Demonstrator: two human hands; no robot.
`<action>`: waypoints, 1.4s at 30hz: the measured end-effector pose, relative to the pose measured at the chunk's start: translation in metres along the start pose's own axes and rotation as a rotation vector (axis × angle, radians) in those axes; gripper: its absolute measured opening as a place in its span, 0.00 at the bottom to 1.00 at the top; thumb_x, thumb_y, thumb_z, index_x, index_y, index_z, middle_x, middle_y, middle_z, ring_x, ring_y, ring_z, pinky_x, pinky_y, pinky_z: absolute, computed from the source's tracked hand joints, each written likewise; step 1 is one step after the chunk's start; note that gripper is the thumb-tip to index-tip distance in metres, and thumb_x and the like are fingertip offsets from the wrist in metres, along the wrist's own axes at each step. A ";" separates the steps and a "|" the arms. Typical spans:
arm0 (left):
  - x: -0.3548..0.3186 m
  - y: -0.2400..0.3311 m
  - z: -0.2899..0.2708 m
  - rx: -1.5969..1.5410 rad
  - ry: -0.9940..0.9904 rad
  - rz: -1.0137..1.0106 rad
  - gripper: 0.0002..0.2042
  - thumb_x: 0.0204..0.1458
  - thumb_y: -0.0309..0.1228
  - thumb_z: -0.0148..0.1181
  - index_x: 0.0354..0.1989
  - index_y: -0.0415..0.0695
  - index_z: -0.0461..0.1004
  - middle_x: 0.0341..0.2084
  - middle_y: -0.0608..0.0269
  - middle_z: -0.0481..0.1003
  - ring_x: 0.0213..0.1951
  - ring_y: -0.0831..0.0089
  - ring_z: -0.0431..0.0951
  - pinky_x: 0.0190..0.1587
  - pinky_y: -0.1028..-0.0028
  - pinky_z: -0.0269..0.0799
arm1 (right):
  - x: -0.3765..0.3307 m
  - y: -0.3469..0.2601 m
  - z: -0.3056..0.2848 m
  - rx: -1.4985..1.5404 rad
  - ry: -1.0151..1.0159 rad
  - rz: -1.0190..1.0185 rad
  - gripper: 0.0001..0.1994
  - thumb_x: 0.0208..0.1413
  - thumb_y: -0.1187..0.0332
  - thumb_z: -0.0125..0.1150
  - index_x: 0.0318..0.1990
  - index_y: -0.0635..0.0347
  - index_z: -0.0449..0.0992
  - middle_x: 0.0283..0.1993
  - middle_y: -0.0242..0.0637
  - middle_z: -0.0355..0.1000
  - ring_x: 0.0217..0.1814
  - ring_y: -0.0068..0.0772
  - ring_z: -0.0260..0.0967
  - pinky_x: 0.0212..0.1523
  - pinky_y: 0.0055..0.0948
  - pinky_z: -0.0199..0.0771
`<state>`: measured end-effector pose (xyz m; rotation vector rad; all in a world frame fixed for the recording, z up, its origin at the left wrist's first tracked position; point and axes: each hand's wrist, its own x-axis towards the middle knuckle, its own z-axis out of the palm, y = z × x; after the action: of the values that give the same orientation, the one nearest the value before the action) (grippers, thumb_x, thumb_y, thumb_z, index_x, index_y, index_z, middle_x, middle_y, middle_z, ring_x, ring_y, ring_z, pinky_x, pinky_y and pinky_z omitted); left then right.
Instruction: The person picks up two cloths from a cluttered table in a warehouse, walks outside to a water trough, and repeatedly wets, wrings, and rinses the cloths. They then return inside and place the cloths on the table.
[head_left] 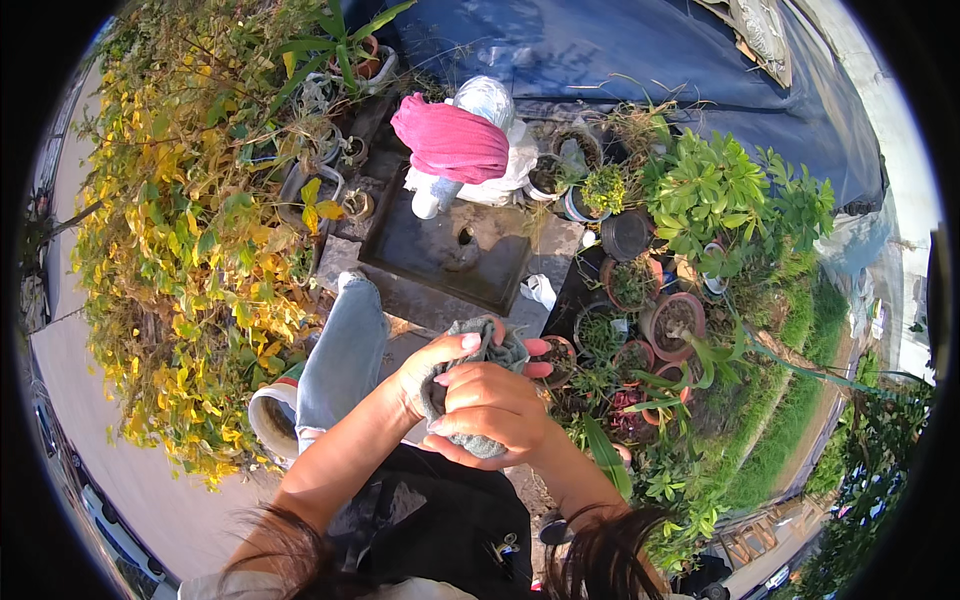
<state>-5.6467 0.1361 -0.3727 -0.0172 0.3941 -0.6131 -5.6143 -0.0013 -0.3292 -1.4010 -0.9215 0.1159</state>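
Grey cloth [505, 350] is what you've got, balled up and squashed between both hands, right in front of you, up above your lap and on the near side of the basin. Your left hand [428, 372] is wrapped round it from the left, and your right hand [495, 408] is clenched over the near side with the fingers curled in. So yeah, both hands have a firm grasp on it, with bits of fabric poking out at the top and bottom.

Under your arms there's black fabric [445, 520] across your lap, and your denim-covered leg [345, 350] sticks out to the left, with a white bucket [272, 420] just beside it. Past your hands is that shallow square basin [420, 235] with a hole in its floor, and a crumpled white thing [538, 290] near its right corner, can't tell what. At the far edge a pink cloth [455, 140] is draped over something pale.

Further out, you've got clustered plant pots [675, 325] on the right, yellowing bushes [190, 290] on the left, and a dark blue tarp [580, 50] at the back.
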 end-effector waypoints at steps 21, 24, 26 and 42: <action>0.075 0.042 0.076 2.288 -1.230 1.056 0.08 0.31 0.32 0.62 0.17 0.45 0.70 0.23 0.67 0.67 0.31 0.68 0.74 0.37 0.68 0.75 | 0.069 0.088 -0.081 0.871 -0.082 1.410 0.13 0.60 0.59 0.68 0.36 0.59 0.78 0.33 0.30 0.76 0.33 0.21 0.72 0.39 0.25 0.73; 0.089 0.038 0.058 2.485 -1.267 1.022 0.06 0.34 0.35 0.60 0.17 0.50 0.71 0.22 0.70 0.69 0.29 0.70 0.74 0.32 0.71 0.72 | 0.072 0.109 -0.084 0.530 -0.231 1.343 0.15 0.51 0.62 0.74 0.40 0.63 0.83 0.41 0.37 0.82 0.40 0.24 0.76 0.45 0.28 0.75; 0.106 0.031 0.042 2.497 -1.261 1.026 0.08 0.29 0.36 0.59 0.16 0.49 0.69 0.22 0.70 0.67 0.28 0.70 0.73 0.33 0.72 0.73 | 0.068 0.127 -0.084 0.307 -0.288 1.238 0.13 0.49 0.60 0.75 0.33 0.62 0.84 0.34 0.34 0.81 0.39 0.25 0.75 0.45 0.32 0.74; 0.144 0.020 -0.013 2.789 -1.517 0.561 0.06 0.43 0.35 0.60 0.28 0.51 0.79 0.44 0.63 0.78 0.53 0.66 0.76 0.58 0.60 0.69 | 0.016 0.149 -0.119 0.523 -0.150 1.274 0.15 0.56 0.63 0.62 0.43 0.66 0.79 0.43 0.46 0.80 0.43 0.32 0.78 0.52 0.32 0.77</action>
<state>-5.5327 0.0728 -0.4384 -2.3716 2.3872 -0.0412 -5.4658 -0.0524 -0.4384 -1.2799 0.0382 1.3256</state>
